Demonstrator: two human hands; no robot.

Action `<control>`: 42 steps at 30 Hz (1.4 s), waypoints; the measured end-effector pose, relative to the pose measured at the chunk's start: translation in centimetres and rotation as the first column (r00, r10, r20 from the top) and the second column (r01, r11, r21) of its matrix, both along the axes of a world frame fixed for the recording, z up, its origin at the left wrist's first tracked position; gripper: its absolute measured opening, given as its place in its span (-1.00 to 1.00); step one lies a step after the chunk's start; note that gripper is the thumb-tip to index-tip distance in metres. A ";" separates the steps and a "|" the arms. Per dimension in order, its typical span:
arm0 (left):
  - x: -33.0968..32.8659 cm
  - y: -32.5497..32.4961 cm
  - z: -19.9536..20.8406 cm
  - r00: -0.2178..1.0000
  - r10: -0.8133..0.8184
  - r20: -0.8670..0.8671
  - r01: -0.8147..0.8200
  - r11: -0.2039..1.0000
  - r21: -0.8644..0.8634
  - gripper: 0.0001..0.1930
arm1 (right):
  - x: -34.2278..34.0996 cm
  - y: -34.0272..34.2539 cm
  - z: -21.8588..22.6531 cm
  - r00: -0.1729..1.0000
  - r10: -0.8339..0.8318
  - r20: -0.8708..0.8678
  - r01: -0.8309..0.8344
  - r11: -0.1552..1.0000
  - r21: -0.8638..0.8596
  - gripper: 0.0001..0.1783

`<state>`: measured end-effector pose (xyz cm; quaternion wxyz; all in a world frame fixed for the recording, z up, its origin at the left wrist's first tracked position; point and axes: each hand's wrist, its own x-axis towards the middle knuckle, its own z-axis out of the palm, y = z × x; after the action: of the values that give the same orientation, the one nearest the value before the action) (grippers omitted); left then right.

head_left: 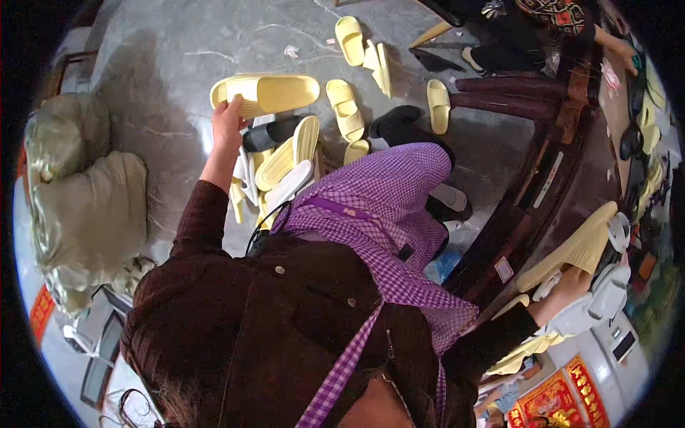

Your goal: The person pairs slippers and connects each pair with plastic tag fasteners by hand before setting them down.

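Note:
Out to the left, my left hand (227, 123) is closed on the edge of a yellow slide slipper (285, 93), holding it above a heap of slippers. That heap holds a ribbed yellow slipper (277, 167), a white slipper (291, 184) and a black slipper (272, 133). On my far right, my right hand (569, 287) grips another yellow slipper (571, 242) with a ribbed surface; my fingertips are partly hidden behind it. White slippers (596, 303) lie right beside that hand.
Several loose yellow slippers (345, 110) lie on the grey floor (207, 36) ahead. A dark wooden table (528, 192) runs along my right. Large stuffed sacks (93, 207) stand at the left. Another person's arm (615, 46) reaches over the table at the far right.

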<state>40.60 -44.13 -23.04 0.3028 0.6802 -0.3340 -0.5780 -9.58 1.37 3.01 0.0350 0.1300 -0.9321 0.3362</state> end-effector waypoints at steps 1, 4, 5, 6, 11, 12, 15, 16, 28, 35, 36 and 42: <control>0.5 0.4 0.1 1.000 0.017 0.023 -0.017 1.000 0.014 -0.74 | -1.7 1.4 -0.1 0.994 0.035 -0.106 -0.024 0.994 0.107 -0.72; 1.5 1.5 -3.0 0.998 0.009 0.063 -0.010 1.000 0.016 -0.74 | -5.3 3.8 -1.3 0.972 0.098 -0.213 -0.028 0.951 0.308 -0.70; 1.5 1.3 -3.0 0.997 -0.003 0.077 0.002 1.000 0.016 -0.74 | -6.0 3.7 -1.1 0.968 0.102 -0.231 -0.002 0.919 0.395 -0.68; 1.6 1.3 -3.1 0.996 -0.002 0.084 0.000 1.000 0.022 -0.74 | -6.4 3.7 -0.9 0.963 0.107 -0.248 0.025 0.878 0.478 -0.66; 1.7 0.9 -4.4 0.996 0.037 0.078 -0.042 0.996 0.072 -0.75 | -6.7 2.7 -0.5 0.990 -0.127 -0.069 0.144 0.873 0.467 -0.63; 1.8 0.9 -4.8 0.995 0.038 0.097 -0.047 0.995 0.087 -0.76 | -6.5 2.3 -0.4 0.985 -0.167 -0.042 0.167 0.858 0.486 -0.62; 1.4 1.4 -5.9 0.992 0.026 0.126 -0.042 0.991 0.124 -0.77 | -6.7 2.2 -0.5 0.969 -0.247 0.006 0.206 0.820 0.534 -0.60; 0.5 2.2 -6.4 0.992 0.012 0.127 -0.030 0.990 0.140 -0.77 | -7.5 3.5 -0.6 0.972 -0.230 -0.039 0.213 0.804 0.555 -0.59; -5.0 4.8 -8.6 0.998 -0.051 0.047 0.036 0.960 0.276 -0.78 | 4.6 -3.7 1.0 0.845 0.294 -0.447 -0.014 0.847 0.532 -0.66; -14.2 3.5 -5.0 0.968 -0.130 -0.213 0.162 0.977 0.140 -0.75 | 17.7 -7.4 -8.6 0.986 0.158 0.050 -0.164 0.975 0.147 -0.68; -16.1 3.3 -3.6 0.955 -0.152 -0.256 0.177 0.981 0.079 -0.75 | 18.2 -7.5 -10.4 0.973 0.133 0.188 -0.162 0.975 0.149 -0.66; -29.9 7.6 2.0 0.817 -0.462 -0.346 0.420 0.887 -0.191 -0.74 | 17.0 -7.2 -28.2 0.918 0.149 0.367 -0.171 0.985 0.026 -0.56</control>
<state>10.66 -36.55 -21.09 0.2554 0.4413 -0.4470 -0.7350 7.46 -5.81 -25.15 -0.1696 0.1423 -0.9180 0.3291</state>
